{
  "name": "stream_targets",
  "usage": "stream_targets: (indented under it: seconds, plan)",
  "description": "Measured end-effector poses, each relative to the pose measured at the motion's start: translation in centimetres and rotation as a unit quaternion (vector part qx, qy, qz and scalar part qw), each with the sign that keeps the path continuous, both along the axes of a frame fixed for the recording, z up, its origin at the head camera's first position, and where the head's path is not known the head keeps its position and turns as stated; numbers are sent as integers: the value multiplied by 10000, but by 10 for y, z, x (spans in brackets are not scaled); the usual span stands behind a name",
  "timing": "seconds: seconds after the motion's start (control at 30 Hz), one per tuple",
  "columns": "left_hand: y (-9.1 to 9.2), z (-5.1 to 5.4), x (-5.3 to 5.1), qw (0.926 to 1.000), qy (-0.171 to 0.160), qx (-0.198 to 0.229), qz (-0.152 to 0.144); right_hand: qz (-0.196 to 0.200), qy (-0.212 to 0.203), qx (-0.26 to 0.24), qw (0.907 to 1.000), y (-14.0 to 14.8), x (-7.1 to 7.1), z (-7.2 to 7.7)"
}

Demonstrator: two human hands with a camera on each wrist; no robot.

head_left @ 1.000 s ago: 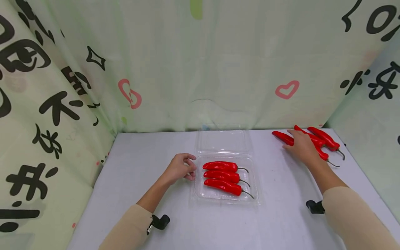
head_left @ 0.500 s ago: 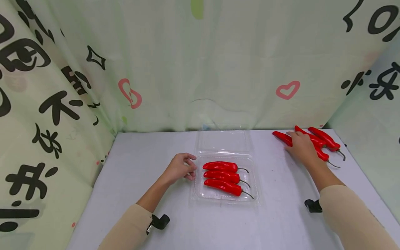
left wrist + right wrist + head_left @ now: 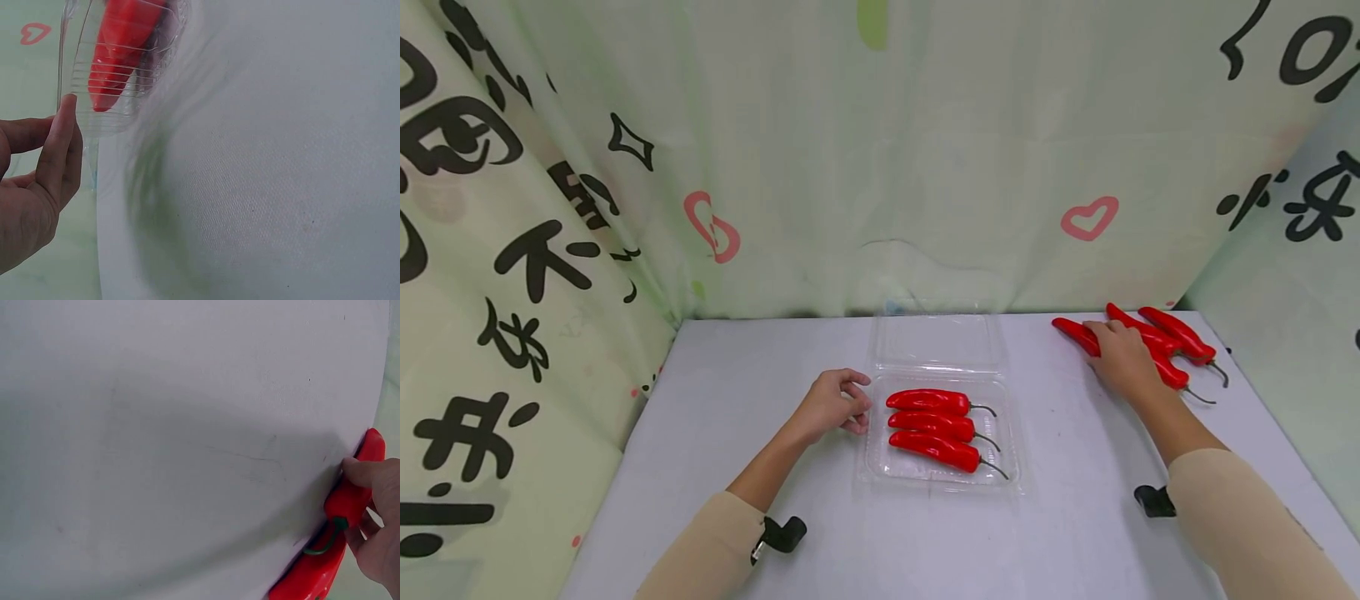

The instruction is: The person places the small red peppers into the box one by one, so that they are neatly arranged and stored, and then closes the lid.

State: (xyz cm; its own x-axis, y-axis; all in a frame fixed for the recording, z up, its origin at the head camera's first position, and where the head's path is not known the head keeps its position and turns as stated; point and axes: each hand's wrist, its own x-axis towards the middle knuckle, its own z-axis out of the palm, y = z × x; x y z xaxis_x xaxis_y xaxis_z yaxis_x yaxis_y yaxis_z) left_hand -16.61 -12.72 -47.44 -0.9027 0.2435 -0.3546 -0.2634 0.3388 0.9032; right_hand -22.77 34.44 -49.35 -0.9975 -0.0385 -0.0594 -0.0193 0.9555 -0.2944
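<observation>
In the head view, my right hand (image 3: 1122,360) grips a red chili pepper (image 3: 1076,335) at the table's far right. Thumb and fingers lie on either side of this pepper (image 3: 350,499) near its green stem in the right wrist view. More red peppers (image 3: 1180,333) lie just right of that hand. An open clear plastic box (image 3: 880,468) holds three red peppers (image 3: 936,426) side by side, stems to the right. My left hand (image 3: 835,403) is at the box's left edge, fingers loosely bent. The left wrist view shows its fingertips (image 3: 67,103) at the box's corner, apparently touching it.
The box's clear lid (image 3: 938,342) is folded back toward the rear curtain (image 3: 880,167). A white cloth covers the table (image 3: 760,367). Patterned curtain also hangs along the left and right sides.
My right hand shifts slightly back and closes round the leftmost pepper of the right group. The left hand and the box stay where they were.
</observation>
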Motion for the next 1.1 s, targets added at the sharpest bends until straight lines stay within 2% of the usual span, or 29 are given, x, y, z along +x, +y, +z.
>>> stream_targets:
  seconds: [0.2,0.6,0.93,1.1]
  plan:
    - [0,-1,0,10000,-19,-23,-18,-17,51,11,10000,-1,1,-2]
    - [0,-2,-1,10000,51,19,-16,233,-178,-172,9994,-1,7,6]
    - [0,-2,-1,10000,56,-21,-31,400,-300,-413,9979,-3,16,10]
    - [0,-2,-1,10000,61,-53,-18,537,-158,-401,9976,-7,24,14]
